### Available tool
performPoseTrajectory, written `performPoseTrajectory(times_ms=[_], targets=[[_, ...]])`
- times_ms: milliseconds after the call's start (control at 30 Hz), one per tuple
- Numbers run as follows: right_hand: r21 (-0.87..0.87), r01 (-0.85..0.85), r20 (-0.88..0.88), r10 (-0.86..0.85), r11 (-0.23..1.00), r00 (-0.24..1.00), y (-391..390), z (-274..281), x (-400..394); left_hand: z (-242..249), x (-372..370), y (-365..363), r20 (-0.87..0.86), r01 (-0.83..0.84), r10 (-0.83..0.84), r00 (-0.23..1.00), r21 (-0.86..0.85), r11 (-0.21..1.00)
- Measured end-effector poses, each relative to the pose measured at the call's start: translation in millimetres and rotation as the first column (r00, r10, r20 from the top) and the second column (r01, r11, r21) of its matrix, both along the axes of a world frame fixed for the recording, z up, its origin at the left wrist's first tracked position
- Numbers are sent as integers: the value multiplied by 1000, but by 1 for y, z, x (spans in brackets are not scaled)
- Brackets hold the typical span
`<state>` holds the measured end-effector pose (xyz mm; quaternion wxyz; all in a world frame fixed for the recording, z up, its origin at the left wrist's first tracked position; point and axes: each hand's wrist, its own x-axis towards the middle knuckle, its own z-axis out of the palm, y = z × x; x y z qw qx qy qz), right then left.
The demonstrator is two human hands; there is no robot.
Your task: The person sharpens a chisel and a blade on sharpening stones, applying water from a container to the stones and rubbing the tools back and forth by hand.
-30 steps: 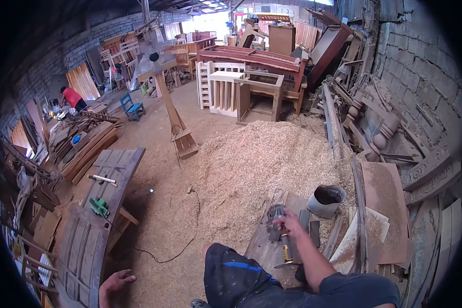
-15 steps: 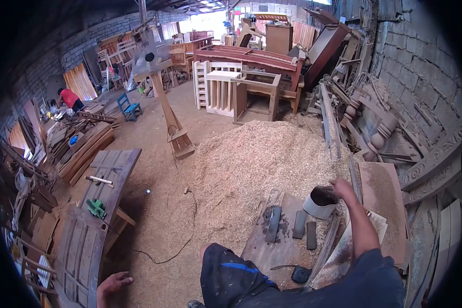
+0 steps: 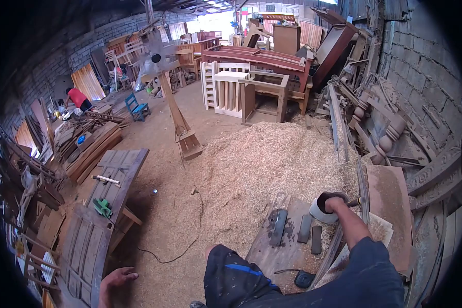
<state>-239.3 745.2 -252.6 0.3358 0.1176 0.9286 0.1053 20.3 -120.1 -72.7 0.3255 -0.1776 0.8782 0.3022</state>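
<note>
My right hand (image 3: 335, 204) is at the mouth of a round whitish container (image 3: 321, 211) with a dark inside. Its fingers look curled, but their tips are hidden. A dark, handle-like piece (image 3: 355, 201) sticks out to the right beside it; whether the hand grips it is unclear. Left of the container, three dark rectangular blocks, one of them a longer block (image 3: 278, 227), lie on a wet-stained board (image 3: 264, 251). My left hand (image 3: 120, 277) hangs open and holds nothing, near the lower end of a panelled wooden door (image 3: 90, 231).
Wood shavings (image 3: 277, 159) are heaped ahead. A black coiled item (image 3: 304, 278) lies near my leg. A green tool (image 3: 102, 207) rests on the door. A cord (image 3: 190, 246) crosses the floor. A person in red (image 3: 78, 97) bends at the far left. Furniture stands behind.
My right hand has moved from the container's right rim over its mouth, and the handle-like piece now shows beside it. The view has shifted slightly. My left hand remains open.
</note>
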Motion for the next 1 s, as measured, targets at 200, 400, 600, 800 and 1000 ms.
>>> performPoseTrajectory(times_ms=[200, 400, 600, 800, 1000], targets=[[-25, -135, 188, 137, 991, 973, 0, -54, 8, 14, -1, 15, -1, -11, 11, 1000, -40, 999], [-94, -282, 38, 286, 955, 957, 44, -150, -4, 12, 0, 13, -6, -23, 23, 1000, -23, 999], [-48, -174, 88, 178, 983, 980, -11, -70, 28, 6, 1, 5, -3, -22, 22, 1000, -28, 999], [-102, -160, -4, 160, 982, 987, -9, -60, 35, 13, 0, 12, 9, -15, 15, 1000, -61, 998], [-86, -170, -39, 167, 982, 985, -8, -63, 42, 4, 0, -1, -42, 41, -43, 998, -41, 998]])
